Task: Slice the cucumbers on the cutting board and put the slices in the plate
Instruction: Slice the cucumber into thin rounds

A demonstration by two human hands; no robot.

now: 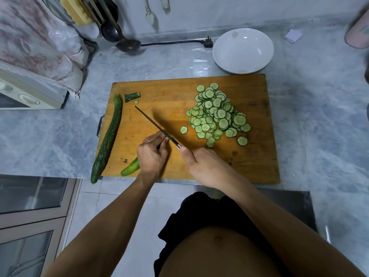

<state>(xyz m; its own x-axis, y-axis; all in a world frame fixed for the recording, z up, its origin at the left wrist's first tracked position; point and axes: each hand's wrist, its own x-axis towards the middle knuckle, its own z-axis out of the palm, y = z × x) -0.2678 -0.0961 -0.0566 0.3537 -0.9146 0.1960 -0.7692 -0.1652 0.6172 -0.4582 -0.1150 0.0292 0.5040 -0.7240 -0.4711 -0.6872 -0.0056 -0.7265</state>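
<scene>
On the wooden cutting board lies a pile of cucumber slices at its right half. My right hand grips the handle of a knife, blade edge-up across the board's middle. My left hand holds down a short cucumber piece, fingertips against the blade; most of the piece is hidden beneath the hand. A whole cucumber lies along the board's left edge. A cut cucumber end and a tiny slice sit at the far left. The white plate stands beyond the board with no slices in it.
A cloth-covered appliance fills the left counter. Ladles and a black plug with cord lie at the back wall. A pink object stands at the far right. The marble counter's front edge runs just below the board.
</scene>
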